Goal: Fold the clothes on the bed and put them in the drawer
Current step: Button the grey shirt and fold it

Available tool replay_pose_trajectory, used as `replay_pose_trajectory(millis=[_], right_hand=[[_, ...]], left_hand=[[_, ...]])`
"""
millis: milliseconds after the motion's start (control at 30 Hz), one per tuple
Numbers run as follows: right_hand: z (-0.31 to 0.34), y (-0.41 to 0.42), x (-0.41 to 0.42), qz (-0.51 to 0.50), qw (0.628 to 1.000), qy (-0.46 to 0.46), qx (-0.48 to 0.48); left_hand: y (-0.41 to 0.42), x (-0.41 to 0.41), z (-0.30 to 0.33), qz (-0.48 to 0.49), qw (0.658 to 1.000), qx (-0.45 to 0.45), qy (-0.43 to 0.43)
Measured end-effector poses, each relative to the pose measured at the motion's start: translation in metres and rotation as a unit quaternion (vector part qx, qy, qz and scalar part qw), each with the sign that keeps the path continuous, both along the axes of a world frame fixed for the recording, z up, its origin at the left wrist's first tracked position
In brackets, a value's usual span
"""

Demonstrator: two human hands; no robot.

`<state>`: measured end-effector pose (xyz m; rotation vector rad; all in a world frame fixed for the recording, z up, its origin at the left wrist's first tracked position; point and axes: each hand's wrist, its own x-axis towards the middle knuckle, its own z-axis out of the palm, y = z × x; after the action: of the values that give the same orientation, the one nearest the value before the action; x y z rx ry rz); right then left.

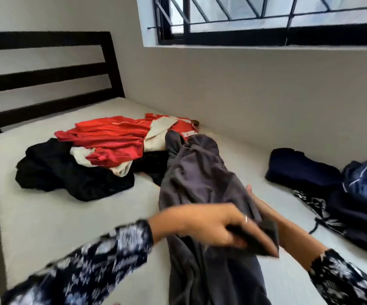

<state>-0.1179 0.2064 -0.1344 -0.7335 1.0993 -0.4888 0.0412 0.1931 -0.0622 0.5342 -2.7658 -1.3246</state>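
Nearest to me, my left hand (211, 225) reaches across from the patterned sleeve (103, 256) and its fingers pinch a dark edge of the grey garment (195, 179), bunching it just in front of my right wrist. The frame is blurred there, so I cannot read each finger, but the curl round the cloth is plain. My right hand (257, 203) is mostly hidden behind that same cloth; only fingertips show above the fold, looking fairly straight, and I cannot tell whether it grasps the fabric or just supports it from behind. The garment runs in a long crumpled strip from the bottom of the view up the bed (46, 216), so I judge I am at the start of folding this one piece: lifted and gathered, not yet laid flat. Next I need to spread it out on the bare sheet, square the edges, then bring one side over. To the right sits a stack of dark blue clothes (332, 179) that looks already folded. Further off lies the unsorted heap, black clothes (68, 170) under a red shirt (112, 137), touching the far end of the grey piece. No drawer is in view.
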Motion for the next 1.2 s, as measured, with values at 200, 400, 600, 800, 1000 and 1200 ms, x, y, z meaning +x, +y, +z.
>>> replay_pose_trajectory(millis=[200, 400, 600, 800, 1000, 1200], right_hand=[[-0.017, -0.012, -0.023, -0.128, 0.992, -0.016, -0.012], [-0.036, 0.026, -0.023, -0.094, 0.992, 0.079, -0.002], [-0.028, 0.060, -0.036, 0.050, 0.996, 0.067, 0.026], [-0.038, 0.066, -0.023, 0.158, 0.868, 0.443, -0.159], [-0.053, 0.081, -0.027, 0.063, 0.928, 0.364, -0.039], [-0.039, 0.091, -0.011, -0.016, 0.982, 0.179, -0.057]], left_hand=[[0.060, -0.003, -0.064, -0.115, 0.987, -0.012, -0.114], [0.062, 0.037, -0.065, 0.128, 0.992, 0.001, -0.015], [0.046, 0.087, -0.125, 0.551, 0.821, 0.095, -0.112], [0.083, 0.070, -0.168, 0.544, 0.808, 0.183, -0.131], [0.121, 0.049, -0.164, 0.561, 0.803, 0.195, -0.047], [0.126, 0.044, -0.157, 0.539, 0.792, 0.277, 0.084]])
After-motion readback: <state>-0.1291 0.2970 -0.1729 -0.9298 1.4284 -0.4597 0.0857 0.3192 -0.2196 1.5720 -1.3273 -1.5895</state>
